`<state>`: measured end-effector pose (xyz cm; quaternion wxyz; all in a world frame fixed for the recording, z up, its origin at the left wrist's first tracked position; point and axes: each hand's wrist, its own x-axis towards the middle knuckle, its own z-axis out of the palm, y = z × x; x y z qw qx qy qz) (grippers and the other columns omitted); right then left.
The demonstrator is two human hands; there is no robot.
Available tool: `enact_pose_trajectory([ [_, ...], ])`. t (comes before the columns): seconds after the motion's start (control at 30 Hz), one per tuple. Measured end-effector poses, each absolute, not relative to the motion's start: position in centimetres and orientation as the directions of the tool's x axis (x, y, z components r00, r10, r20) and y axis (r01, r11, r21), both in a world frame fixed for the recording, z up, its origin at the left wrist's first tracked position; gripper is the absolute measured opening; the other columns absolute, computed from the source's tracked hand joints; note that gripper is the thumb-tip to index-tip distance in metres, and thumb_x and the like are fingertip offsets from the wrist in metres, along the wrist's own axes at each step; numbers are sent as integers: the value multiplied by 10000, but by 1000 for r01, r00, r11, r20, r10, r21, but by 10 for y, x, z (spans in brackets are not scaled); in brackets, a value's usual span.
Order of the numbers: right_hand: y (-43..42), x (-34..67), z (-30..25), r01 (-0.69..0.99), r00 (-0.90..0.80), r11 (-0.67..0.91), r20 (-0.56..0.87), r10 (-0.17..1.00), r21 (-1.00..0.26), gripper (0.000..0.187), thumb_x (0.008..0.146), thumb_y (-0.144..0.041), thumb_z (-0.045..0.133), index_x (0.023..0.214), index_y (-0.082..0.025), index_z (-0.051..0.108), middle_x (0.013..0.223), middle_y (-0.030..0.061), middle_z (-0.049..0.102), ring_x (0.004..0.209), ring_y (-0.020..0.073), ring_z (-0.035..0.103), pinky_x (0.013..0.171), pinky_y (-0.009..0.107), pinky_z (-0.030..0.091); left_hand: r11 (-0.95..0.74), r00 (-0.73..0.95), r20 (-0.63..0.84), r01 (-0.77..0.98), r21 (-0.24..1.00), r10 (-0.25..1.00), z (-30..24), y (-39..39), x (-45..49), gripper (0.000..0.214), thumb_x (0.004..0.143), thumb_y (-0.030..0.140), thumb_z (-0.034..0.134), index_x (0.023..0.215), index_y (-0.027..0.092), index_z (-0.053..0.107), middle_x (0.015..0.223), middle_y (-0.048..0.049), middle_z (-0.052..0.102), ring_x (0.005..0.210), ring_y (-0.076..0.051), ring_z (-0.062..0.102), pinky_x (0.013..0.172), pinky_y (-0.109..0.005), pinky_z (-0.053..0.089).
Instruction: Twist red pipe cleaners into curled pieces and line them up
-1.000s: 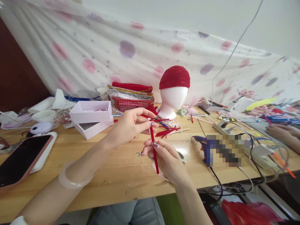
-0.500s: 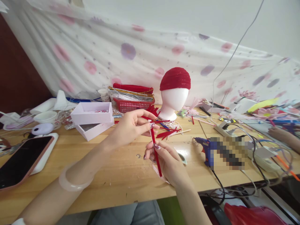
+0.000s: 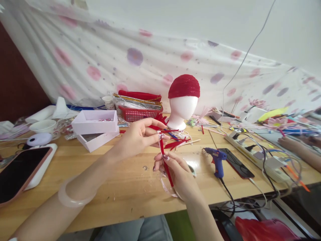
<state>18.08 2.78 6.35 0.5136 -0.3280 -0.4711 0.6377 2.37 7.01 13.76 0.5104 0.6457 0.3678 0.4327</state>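
My left hand (image 3: 140, 135) pinches the top of a red pipe cleaner (image 3: 165, 164) above the wooden table (image 3: 120, 187). My right hand (image 3: 175, 172) grips the same red stem lower down, thumb on it, with a pale strip of tape hanging under the palm. Loose red pieces (image 3: 175, 143) lie on the table just beyond the hands. A white foam head with a red wound cap (image 3: 184, 100) stands behind them.
A blue glue gun (image 3: 217, 160) and a phone (image 3: 238, 164) lie to the right, with a power strip and cables (image 3: 263, 157). Two pink boxes (image 3: 94, 129), a red basket (image 3: 137, 112), a bowl and a large phone (image 3: 22, 169) are left. Another person's arm (image 3: 298, 149) rests at far right.
Both hands keep their grip on the red stem and have barely shifted. The view has drifted slightly, and the other person's arm at the far right has moved a little.
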Motion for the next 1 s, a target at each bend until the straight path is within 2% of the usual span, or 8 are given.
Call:
enact_pose_trajectory([
  [0.13, 27, 180, 63, -293, -225, -3, 66, 972, -956, 249, 853, -387, 617, 844, -155, 706, 699, 50, 695, 618, 143, 528, 597, 274, 357, -281, 374, 237, 68, 957, 897, 131, 73, 22, 147, 847, 155, 609, 989, 195, 617, 870, -33, 792, 865, -204, 747, 740, -287, 579],
  [0.27, 27, 178, 64, -235, -178, 47, 91, 980, -971, 264, 847, -422, 625, 836, -166, 686, 648, 37, 673, 640, 161, 543, 625, 289, 376, -305, 396, 274, 16, 952, 876, 127, 70, 24, 106, 853, 183, 612, 957, 200, 626, 882, -31, 790, 873, -192, 745, 748, -274, 574],
  [0.47, 27, 181, 63, -118, -130, 144, 159, 979, -983, 271, 909, -385, 537, 767, -180, 645, 660, 24, 653, 598, 143, 473, 598, 284, 357, -234, 491, 229, -51, 971, 841, 124, 58, 31, 101, 853, 242, 624, 946, 207, 606, 781, -3, 758, 498, -131, 659, 502, -256, 535],
  [0.57, 28, 181, 59, -61, -116, 193, 199, 973, -979, 266, 935, -371, 510, 800, -184, 640, 678, 16, 651, 583, 135, 438, 586, 278, 357, -282, 495, 247, -5, 959, 833, 121, 59, 31, 139, 868, 290, 628, 977, 205, 630, 791, -13, 757, 599, -155, 699, 558, -263, 554],
  [0.67, 29, 179, 52, -29, -80, 234, 235, 969, -972, 255, 956, -389, 488, 924, -187, 640, 729, 24, 675, 609, 145, 462, 575, 273, 374, -320, 458, 263, 51, 946, 849, 117, 63, 31, 184, 894, 302, 597, 1045, 209, 644, 951, -47, 772, 832, -203, 740, 684, -289, 589],
  [0.83, 36, 182, 42, 62, 43, 237, 240, 970, -969, 306, 968, -420, 431, 891, -191, 618, 807, 43, 697, 631, 157, 531, 573, 271, 428, -440, 420, 380, 53, 896, 824, 114, 67, 35, 219, 907, 251, 568, 1101, 213, 662, 1090, -53, 756, 1012, -208, 712, 847, -312, 585],
  [0.93, 42, 196, 39, 252, 167, 284, 330, 929, -925, 271, 968, -351, 403, 920, -187, 613, 894, 64, 704, 805, 197, 616, 735, 316, 470, -516, 317, 471, 70, 854, 823, 116, 78, 28, 199, 903, 278, 563, 1045, 205, 681, 1022, -48, 770, 977, -200, 721, 882, -326, 574],
  [1.0, 44, 207, 38, 428, 213, 298, 416, 884, -853, 260, 970, -299, 378, 953, -185, 611, 932, 78, 698, 877, 222, 624, 776, 342, 458, -524, 257, 474, 183, 832, 842, 116, 90, 19, 203, 888, 287, 565, 1021, 199, 691, 1016, -59, 767, 982, -213, 717, 913, -365, 559],
])
